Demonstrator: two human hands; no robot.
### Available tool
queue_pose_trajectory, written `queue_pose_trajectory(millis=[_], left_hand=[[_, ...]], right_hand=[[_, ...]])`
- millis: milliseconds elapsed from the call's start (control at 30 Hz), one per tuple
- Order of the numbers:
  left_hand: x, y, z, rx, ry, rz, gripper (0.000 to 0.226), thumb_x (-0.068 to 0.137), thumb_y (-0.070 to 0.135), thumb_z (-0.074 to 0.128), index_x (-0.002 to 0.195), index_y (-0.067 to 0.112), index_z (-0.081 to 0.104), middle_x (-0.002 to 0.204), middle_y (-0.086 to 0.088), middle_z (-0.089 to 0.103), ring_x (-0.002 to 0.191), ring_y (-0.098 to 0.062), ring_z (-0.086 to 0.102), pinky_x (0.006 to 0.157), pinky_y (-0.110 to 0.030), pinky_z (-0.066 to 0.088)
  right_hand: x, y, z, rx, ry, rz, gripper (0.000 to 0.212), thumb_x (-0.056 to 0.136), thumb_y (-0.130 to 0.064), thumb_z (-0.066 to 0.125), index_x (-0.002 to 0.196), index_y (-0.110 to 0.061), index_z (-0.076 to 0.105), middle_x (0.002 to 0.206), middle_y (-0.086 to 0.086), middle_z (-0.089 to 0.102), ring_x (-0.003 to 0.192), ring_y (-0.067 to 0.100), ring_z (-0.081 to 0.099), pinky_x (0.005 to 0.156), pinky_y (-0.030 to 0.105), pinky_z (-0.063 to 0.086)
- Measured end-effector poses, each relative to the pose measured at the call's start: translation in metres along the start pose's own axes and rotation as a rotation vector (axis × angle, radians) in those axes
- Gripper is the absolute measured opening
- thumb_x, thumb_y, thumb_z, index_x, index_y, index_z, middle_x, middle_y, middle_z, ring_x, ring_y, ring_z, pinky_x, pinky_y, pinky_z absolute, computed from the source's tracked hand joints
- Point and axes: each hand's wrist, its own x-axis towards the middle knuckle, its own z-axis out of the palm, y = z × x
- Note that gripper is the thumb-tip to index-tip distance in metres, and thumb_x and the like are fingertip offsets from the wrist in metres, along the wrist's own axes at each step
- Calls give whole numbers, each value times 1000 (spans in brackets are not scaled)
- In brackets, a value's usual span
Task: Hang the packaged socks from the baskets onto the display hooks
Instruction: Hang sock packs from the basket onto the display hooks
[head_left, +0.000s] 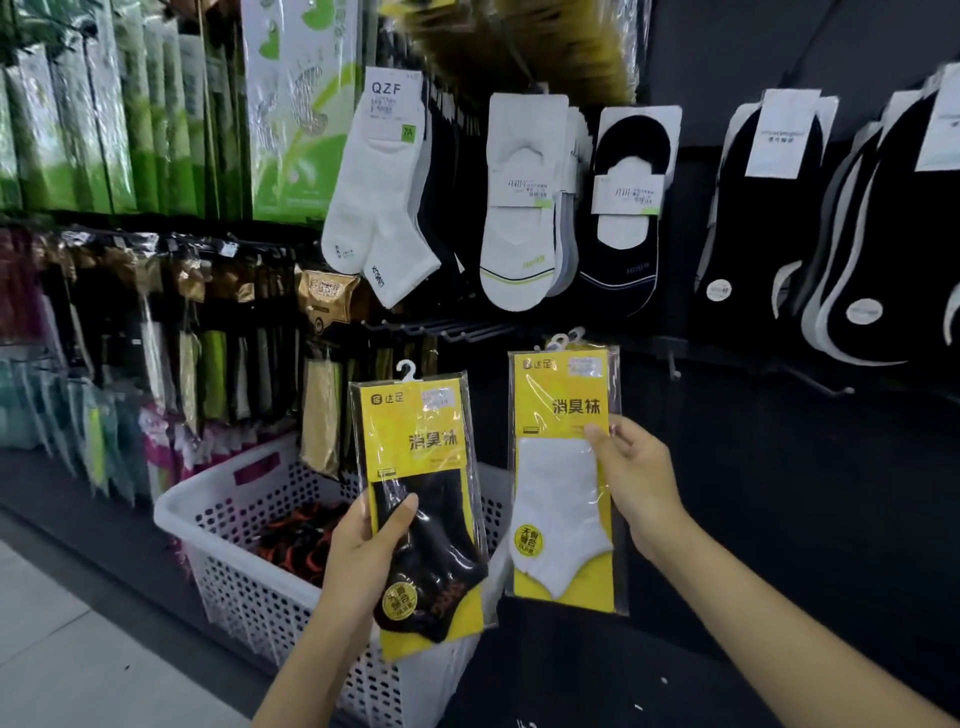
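Note:
My left hand (363, 551) grips a yellow-carded pack of black socks (421, 499) by its lower left side, held upright over the basket. My right hand (634, 478) holds a matching pack of white socks (563, 483) by its right edge, a little higher and to the right. Each pack has a white plastic hanger at its top. Bare black display hooks (457, 332) stick out of the dark wall just above the two packs. A white perforated basket (249, 551) stands on the floor at lower left, with more dark and orange sock packs (301, 540) inside.
White and black socks (519, 208) hang on hooks in the row above. Green and gold packaged goods (156, 130) fill the racks at left. More black socks (831, 234) hang at far right. Another bare hook (821, 382) juts out at right. Pale floor tiles lie at lower left.

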Motion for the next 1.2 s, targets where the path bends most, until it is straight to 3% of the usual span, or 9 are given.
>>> queue_pose_trajectory(millis=[267, 467, 533, 700, 767, 967, 1033, 1133, 1200], left_hand=[[7, -3, 0, -33, 10, -23, 19, 87, 31, 64, 103, 42, 63, 98, 29, 69, 88, 16, 61, 77, -17, 42], [8, -7, 9, -19, -20, -45, 20, 87, 30, 64, 106, 36, 64, 99, 21, 71, 91, 7, 65, 68, -12, 49], [7, -9, 14, 0, -40, -53, 19, 87, 31, 64, 105, 37, 64, 98, 23, 71, 89, 8, 64, 68, -12, 48], [0, -13, 33, 47, -113, -46, 15, 88, 27, 64, 102, 29, 68, 95, 5, 74, 86, -9, 69, 63, -16, 54], [-5, -11, 41, 55, -150, -27, 21, 85, 26, 66, 106, 23, 68, 97, 1, 74, 88, -14, 69, 67, -19, 56], [-4, 15, 62, 45, -146, 31, 46, 78, 39, 67, 121, 39, 52, 110, 20, 67, 101, 11, 60, 77, -7, 50], [1, 29, 68, 64, -181, 34, 54, 76, 49, 60, 127, 41, 45, 121, 18, 61, 109, 2, 59, 91, -20, 51], [7, 43, 76, 91, -220, 8, 67, 76, 55, 55, 138, 33, 42, 127, 18, 55, 115, -1, 56, 99, -25, 44], [10, 44, 78, 104, -216, -12, 67, 80, 55, 52, 141, 28, 41, 132, 13, 54, 121, -5, 52, 106, -30, 40]], right_hand=[[30, 17, 18, -15, 135, 249, 21, 92, -17, 60, 99, 2, 67, 104, 24, 68, 101, 39, 65, 93, 52, 51], [36, 40, 21, -49, 411, 347, 29, 90, -17, 63, 116, -8, 58, 117, 10, 62, 97, 21, 58, 90, 36, 50], [24, 42, 23, -51, 358, 311, 30, 92, -19, 59, 120, -9, 54, 118, 8, 60, 99, 18, 57, 90, 36, 49], [-19, 27, 30, 49, -162, 273, 34, 97, -34, 50, 123, -13, 57, 117, 0, 64, 103, 10, 62, 86, 23, 51], [-31, 23, 31, 3, -231, 252, 42, 93, -35, 55, 129, -13, 55, 122, 2, 64, 110, 11, 61, 97, 29, 49], [-29, 4, 19, 51, -26, 125, 34, 92, -24, 60, 121, -7, 60, 114, 9, 69, 110, 23, 64, 101, 46, 47], [-21, -5, 14, 52, 40, 96, 16, 92, -21, 60, 102, -10, 66, 104, 7, 72, 104, 22, 67, 98, 45, 49], [-7, -12, 12, 9, 79, 119, 30, 92, -21, 61, 103, 7, 60, 104, 23, 69, 102, 40, 64, 96, 52, 49], [0, -13, 14, -41, 70, 113, 25, 92, -20, 61, 96, 5, 63, 94, 15, 72, 91, 35, 67, 87, 45, 55]])
